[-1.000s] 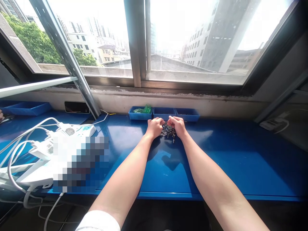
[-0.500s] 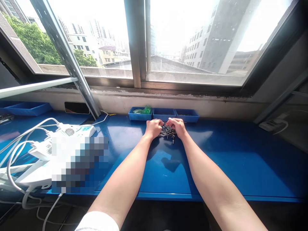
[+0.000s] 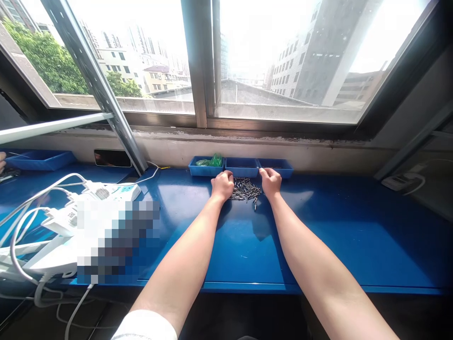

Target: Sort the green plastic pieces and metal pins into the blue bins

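Note:
A pile of small, slim metal pieces (image 3: 247, 190), like screws or rivets, lies on the blue table (image 3: 244, 255). At its left edge my left hand (image 3: 222, 185) is closed with curled fingers; what they hold, if anything, is hidden. My right hand (image 3: 271, 182) has thumb and fingertips pinched together, to the right of the pile and in front of the right blue bin (image 3: 283, 171). Anything in that pinch is too small to make out. Behind the pile stands the middle blue bin (image 3: 242, 171), with dark contents low inside.
A left blue bin (image 3: 198, 171) holds green plastic bags (image 3: 215, 160). On the left are a white power strip (image 3: 123, 191) with plugs and cables, a metal post (image 3: 120, 137), a phone (image 3: 112, 157) and another blue bin (image 3: 47, 160). Another person's hand (image 3: 2, 161) shows at the far left.
My right hand has moved right and slightly back, from over the pile to the right bin's front. My left hand has shifted slightly back. More of the pile shows.

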The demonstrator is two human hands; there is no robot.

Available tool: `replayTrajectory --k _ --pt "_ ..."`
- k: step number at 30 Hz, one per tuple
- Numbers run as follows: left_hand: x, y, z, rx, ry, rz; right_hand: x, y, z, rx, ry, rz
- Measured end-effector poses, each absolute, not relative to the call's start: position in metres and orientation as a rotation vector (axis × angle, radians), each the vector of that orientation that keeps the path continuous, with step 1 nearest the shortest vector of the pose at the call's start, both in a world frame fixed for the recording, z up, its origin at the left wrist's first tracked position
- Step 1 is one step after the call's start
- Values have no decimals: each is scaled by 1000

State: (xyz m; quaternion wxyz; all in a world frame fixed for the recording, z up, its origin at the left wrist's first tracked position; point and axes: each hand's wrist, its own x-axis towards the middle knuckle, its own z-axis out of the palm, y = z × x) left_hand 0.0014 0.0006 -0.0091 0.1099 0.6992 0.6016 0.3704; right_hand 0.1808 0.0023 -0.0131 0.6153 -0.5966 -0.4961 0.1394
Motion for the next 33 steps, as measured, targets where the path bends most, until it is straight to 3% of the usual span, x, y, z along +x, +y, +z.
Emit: replayTrajectory --k 15,21,28,33 --pt "0 7 -16 2115 1777 979 190 9 -15 -1533 -1209 131" --pt "2 9 -22 2213 1760 804 178 8 -23 -1506 -1632 297" --pt "7 5 -24 2422 1645 635 162 3 -30 -1689 -1898 148" --pt "10 0 -21 2463 1648 599 160 4 -32 -1592 -1974 146"
